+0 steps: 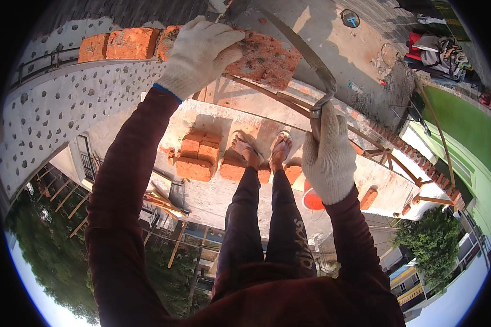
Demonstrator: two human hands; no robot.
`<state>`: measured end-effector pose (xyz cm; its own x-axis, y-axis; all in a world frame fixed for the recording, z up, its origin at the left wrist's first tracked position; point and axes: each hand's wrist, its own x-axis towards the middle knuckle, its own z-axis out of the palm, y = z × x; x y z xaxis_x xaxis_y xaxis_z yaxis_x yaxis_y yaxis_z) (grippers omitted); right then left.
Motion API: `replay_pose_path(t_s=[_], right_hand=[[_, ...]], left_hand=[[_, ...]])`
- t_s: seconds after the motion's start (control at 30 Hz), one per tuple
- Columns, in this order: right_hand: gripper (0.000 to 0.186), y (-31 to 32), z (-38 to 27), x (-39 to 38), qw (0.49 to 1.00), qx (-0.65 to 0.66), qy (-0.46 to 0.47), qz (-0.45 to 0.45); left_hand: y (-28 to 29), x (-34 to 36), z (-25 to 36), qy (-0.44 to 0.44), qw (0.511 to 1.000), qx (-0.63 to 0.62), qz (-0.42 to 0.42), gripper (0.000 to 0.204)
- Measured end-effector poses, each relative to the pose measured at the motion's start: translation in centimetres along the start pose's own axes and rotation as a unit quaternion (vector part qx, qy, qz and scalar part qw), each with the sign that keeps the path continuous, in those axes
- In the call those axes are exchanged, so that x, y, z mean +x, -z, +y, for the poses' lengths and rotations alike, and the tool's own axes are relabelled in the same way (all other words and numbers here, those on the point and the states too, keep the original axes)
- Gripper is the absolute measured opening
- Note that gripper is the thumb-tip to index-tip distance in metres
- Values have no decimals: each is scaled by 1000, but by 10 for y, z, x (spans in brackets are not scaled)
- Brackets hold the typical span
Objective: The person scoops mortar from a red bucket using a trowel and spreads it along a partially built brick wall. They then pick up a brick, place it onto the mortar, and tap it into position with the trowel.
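My left hand (199, 54), in a white knit glove with a blue cuff edge, is closed around the left end of a red brick (270, 60) speckled with grey mortar. Its fingers and thumb point right along the brick. In my right hand (328, 158), gloved the same way, is a trowel (305, 52), gripped by its handle. The long blade slants up and left, seen almost edge-on, and its tip passes beyond the brick. Left of my left hand, more red bricks (132, 43) stand in a row on top of a wall.
My sandalled feet stand on a narrow plank platform (207, 117). A brick stack (198, 156) lies beside my left foot; a red bucket (312, 199) is at the right. Wooden bars (403, 173) frame the platform's right end. Far below lie a concrete floor (333, 35) and a clothes heap (439, 54).
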<state>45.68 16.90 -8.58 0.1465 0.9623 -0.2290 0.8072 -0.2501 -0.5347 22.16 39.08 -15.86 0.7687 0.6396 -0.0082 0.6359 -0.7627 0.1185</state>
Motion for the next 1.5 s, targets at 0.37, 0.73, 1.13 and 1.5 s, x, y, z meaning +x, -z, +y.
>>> replay_pose_path(t_s=[0.37, 0.73, 1.13, 1.5], right_hand=[[31, -43, -14, -63, 922, 320, -214, 37], [16, -69, -27, 51, 752, 631, -178, -74], [59, 38, -48, 36, 993, 106, 46, -35], [26, 53, -24, -10, 999, -18, 24, -41]], left_hand=[[7, -28, 21, -21, 996, 30, -87, 63], [16, -22, 45, 24, 987, 47, -152, 92], [15, -78, 117, 83, 987, -129, -43, 82], [-50, -394, 332, 254, 805, -456, -282, 76]])
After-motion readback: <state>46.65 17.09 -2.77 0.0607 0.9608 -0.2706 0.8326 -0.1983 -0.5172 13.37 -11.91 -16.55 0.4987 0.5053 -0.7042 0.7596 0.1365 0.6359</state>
